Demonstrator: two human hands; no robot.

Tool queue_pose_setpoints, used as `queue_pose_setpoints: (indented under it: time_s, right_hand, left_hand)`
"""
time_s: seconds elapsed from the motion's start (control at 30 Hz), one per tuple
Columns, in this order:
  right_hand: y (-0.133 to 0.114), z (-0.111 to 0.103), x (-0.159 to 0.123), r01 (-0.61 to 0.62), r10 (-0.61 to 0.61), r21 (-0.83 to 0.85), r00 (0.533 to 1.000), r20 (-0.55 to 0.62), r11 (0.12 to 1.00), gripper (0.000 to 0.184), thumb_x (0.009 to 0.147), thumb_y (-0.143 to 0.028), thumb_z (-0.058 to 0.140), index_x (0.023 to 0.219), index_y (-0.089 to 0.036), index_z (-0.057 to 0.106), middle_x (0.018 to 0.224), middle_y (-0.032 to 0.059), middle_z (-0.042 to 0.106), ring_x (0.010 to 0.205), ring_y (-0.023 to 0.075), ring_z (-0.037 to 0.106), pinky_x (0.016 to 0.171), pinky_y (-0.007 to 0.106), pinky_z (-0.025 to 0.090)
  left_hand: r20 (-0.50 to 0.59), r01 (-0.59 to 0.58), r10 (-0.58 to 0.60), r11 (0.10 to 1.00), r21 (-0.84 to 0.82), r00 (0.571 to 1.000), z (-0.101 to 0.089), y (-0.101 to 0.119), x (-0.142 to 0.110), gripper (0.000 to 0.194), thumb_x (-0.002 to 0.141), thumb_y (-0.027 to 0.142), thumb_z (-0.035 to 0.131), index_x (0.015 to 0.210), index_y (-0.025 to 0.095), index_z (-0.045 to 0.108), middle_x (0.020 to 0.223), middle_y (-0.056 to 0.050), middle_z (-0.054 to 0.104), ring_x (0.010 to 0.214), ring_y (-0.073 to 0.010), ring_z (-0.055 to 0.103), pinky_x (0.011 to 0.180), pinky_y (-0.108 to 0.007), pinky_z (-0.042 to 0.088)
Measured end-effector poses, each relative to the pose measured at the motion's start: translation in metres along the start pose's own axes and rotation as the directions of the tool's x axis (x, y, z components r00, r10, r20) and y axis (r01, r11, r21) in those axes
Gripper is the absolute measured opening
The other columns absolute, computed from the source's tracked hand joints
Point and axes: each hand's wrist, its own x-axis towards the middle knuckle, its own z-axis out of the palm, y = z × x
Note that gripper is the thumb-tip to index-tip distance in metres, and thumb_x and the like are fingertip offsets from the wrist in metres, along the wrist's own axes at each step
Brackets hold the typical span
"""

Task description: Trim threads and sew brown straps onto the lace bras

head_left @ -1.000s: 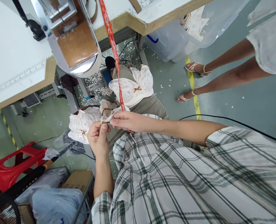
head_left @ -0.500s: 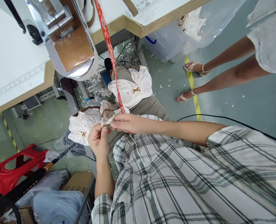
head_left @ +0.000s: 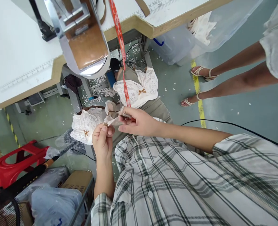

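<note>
Two white lace bras with small brown bows lie across my lap, one bra [head_left: 88, 122] at the left and the other bra [head_left: 139, 89] over my thigh. My left hand [head_left: 102, 136] is closed, thumb and fingers pinching the end of a pale band [head_left: 110, 120] of the left bra. My right hand [head_left: 139, 121], just right of it and apart from it, is closed around small dark metal thread snips [head_left: 127, 116], mostly hidden by the fingers. A red cord [head_left: 118, 34] runs down from above to this hand.
A sewing machine [head_left: 89, 47] stands on the white table [head_left: 16, 56] in front. Plastic bins [head_left: 174, 44] sit under its right side. Another person's legs [head_left: 242, 59] are at the right. A red stool [head_left: 14, 160] and boxes [head_left: 77, 182] lie left; scraps litter the floor.
My right hand has drawn back from the left hand to the right, its fingers loosening a little around the snips. My left hand still pinches the band. The whole view has shifted slightly.
</note>
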Motion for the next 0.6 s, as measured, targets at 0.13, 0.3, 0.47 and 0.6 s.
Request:
queue_pose_setpoints:
  time_s: [0.13, 0.3, 0.47, 0.6]
  right_hand:
    - [-0.003, 0.000, 0.009, 0.163, -0.180, -0.378, 0.984, -0.011, 0.911, 0.023, 0.085, -0.027, 0.064, 0.105, -0.018, 0.056, 0.107, 0.0066, 0.062, 0.076, 0.0124, 0.049, 0.065, 0.024, 0.038]
    - [-0.003, 0.003, 0.021, 0.123, -0.106, -0.500, 0.992, 0.063, 0.857, 0.019, 0.094, -0.034, 0.056, 0.087, -0.016, 0.058, 0.079, 0.0012, 0.059, 0.068, 0.0116, 0.046, 0.062, 0.024, 0.030]
    - [-0.009, -0.001, 0.027, 0.000, 0.037, -0.352, 0.995, 0.098, 0.936, 0.021, 0.088, -0.035, 0.061, 0.082, -0.015, 0.061, 0.070, -0.0022, 0.057, 0.064, 0.0100, 0.046, 0.062, 0.023, 0.032]
    - [-0.010, -0.006, 0.033, -0.048, 0.087, -0.274, 0.987, 0.132, 0.960, 0.021, 0.086, -0.036, 0.062, 0.087, -0.015, 0.064, 0.077, -0.0003, 0.063, 0.069, 0.0121, 0.053, 0.065, 0.025, 0.038]
  left_hand:
    - [0.001, 0.035, -0.035, 0.999, -0.001, 0.999, 0.000, 0.002, -0.001, 0.034, 0.077, 0.040, 0.082, 0.065, 0.017, 0.060, 0.055, 0.005, 0.044, 0.057, -0.0084, 0.044, 0.061, -0.022, 0.042]
    - [-0.018, -0.057, 0.064, 0.964, 0.261, 0.998, -0.005, 0.005, -0.006, 0.030, 0.076, 0.041, 0.082, 0.087, 0.019, 0.065, 0.065, 0.005, 0.050, 0.058, -0.0077, 0.045, 0.056, -0.020, 0.039]
    - [0.179, -0.376, 0.376, 0.555, 0.742, 0.909, -0.008, 0.024, -0.009, 0.016, 0.086, 0.025, 0.074, 0.102, 0.023, 0.071, 0.082, 0.001, 0.062, 0.070, -0.0102, 0.054, 0.066, -0.023, 0.043]
    - [0.252, -0.368, 0.284, 0.510, 0.778, 0.925, -0.008, 0.031, -0.002, 0.012, 0.095, 0.028, 0.063, 0.097, 0.022, 0.073, 0.087, -0.002, 0.066, 0.081, -0.0143, 0.059, 0.073, -0.026, 0.045]
